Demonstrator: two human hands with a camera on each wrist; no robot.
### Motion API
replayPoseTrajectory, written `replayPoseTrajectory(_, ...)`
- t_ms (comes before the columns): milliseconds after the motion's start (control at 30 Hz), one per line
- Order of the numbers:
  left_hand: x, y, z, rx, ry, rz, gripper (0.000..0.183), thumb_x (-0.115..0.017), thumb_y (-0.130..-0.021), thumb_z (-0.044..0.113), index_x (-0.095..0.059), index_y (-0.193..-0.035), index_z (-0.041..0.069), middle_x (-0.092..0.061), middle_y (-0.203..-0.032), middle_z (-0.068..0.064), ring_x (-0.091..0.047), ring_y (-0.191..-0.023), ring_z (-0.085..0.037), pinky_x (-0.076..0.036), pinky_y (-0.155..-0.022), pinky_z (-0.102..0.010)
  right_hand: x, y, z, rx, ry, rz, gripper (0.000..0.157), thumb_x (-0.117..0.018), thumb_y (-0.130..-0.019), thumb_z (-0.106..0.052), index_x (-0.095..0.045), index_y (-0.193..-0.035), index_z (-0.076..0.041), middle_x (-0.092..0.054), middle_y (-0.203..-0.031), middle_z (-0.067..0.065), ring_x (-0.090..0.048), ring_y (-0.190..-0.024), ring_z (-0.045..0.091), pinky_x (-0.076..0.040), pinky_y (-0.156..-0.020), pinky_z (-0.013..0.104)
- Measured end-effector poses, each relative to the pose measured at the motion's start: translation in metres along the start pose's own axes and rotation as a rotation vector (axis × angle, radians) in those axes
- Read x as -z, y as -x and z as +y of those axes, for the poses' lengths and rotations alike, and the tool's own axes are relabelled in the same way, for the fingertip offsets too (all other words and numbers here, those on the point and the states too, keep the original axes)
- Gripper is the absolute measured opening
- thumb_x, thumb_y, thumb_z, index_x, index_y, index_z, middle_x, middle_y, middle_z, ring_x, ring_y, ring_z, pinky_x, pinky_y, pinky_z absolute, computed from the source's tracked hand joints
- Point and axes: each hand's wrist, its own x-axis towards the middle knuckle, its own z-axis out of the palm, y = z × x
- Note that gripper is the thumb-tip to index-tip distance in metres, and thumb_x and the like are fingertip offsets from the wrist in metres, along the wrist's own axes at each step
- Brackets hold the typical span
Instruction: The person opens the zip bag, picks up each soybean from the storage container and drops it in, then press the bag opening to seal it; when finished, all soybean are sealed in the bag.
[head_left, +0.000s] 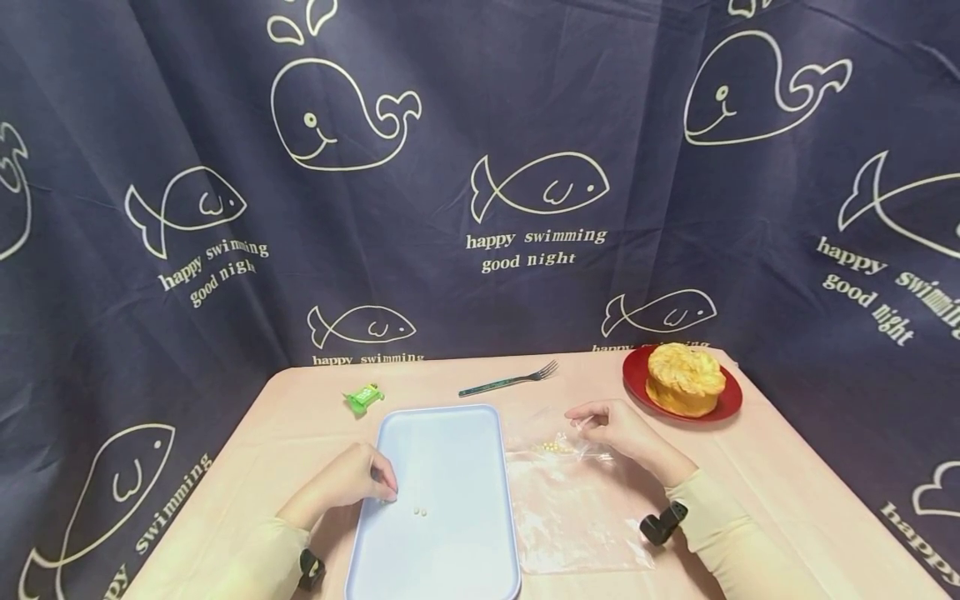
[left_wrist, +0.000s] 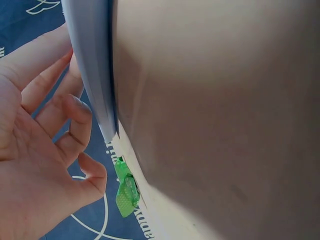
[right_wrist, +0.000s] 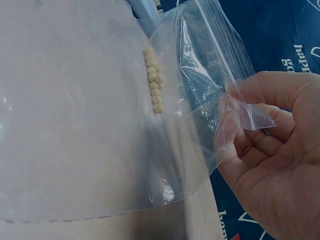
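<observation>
My left hand (head_left: 362, 477) reaches over the left rim of a pale blue tray (head_left: 450, 450), its thumb and forefinger together at a small pale bead by the rim. In the left wrist view those fingertips are hidden behind the tray's side, and the other fingers curl below. Two more beads (head_left: 420, 512) lie on the tray to the right. My right hand (head_left: 611, 425) pinches the zip edge of a clear zip bag (right_wrist: 192, 95) between thumb and fingers, lifting the mouth end. Several cream beads (right_wrist: 155, 82) sit in a row along a fold inside the bag.
A green wrapped candy (head_left: 364, 397) lies behind the tray's left corner. A fork (head_left: 510, 382) rests at the back middle. At the back right, a red plate (head_left: 636, 371) holds a round golden loaf (head_left: 684, 382). Dark patterned cloth (head_left: 525, 308) hangs around the table.
</observation>
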Motion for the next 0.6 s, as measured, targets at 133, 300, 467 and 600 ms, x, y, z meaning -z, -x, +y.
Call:
replayPoseTrajectory(133, 0.0, -0.001, 0.0, -0.011, 0.005, -0.009, 0.016, -0.088, -0.075, 0.012, -0.076, -0.072, 0.022, -0.067, -0.067, 0.017, -0.058, -0.066, -0.006, -0.048, -0.067, -0.026, 0.0, 0.0, 0.0, -0.004, 0.003, 0.004, 0.033, -0.066, -0.084, 0.011, -0.066, -0.116, 0.016, -0.07, -0.111, 0.028, -0.061, -0.078, 0.017, -0.049, -0.061, 0.02)
replayPoseTrajectory(300, 0.004, -0.011, 0.004, -0.049, 0.005, 0.026, 0.014, -0.085, -0.08, 0.013, -0.076, -0.074, 0.022, -0.068, -0.07, 0.018, -0.056, -0.067, -0.006, -0.046, -0.066, -0.026, 0.001, 0.001, -0.004, -0.001, -0.013, 0.003, 0.033, -0.066, -0.084, 0.011, -0.066, -0.116, 0.016, -0.07, -0.109, 0.027, -0.06, -0.078, 0.017, -0.049, -0.061, 0.02)
replayPoseTrajectory(467, 0.006, -0.026, 0.016, -0.077, 0.008, 0.041, 0.009, -0.083, -0.083, 0.014, -0.078, -0.078, 0.018, -0.07, -0.075, 0.019, -0.057, -0.069, -0.006, -0.047, -0.065, -0.026, 0.001, 0.001, -0.007, -0.009, -0.024, 0.002, 0.033, -0.067, -0.084, 0.011, -0.067, -0.117, 0.015, -0.07, -0.108, 0.026, -0.06, -0.079, 0.016, -0.049, -0.062, 0.02)
replayPoseTrajectory(600, 0.003, -0.037, 0.027, -0.093, 0.03, 0.055, 0.005, -0.083, -0.084, 0.016, -0.079, -0.081, 0.017, -0.072, -0.079, 0.018, -0.06, -0.074, -0.006, -0.048, -0.067, -0.027, 0.0, 0.001, -0.006, -0.006, -0.031, -0.003, 0.034, -0.067, -0.083, 0.011, -0.066, -0.117, 0.016, -0.07, -0.108, 0.027, -0.061, -0.078, 0.016, -0.049, -0.061, 0.02)
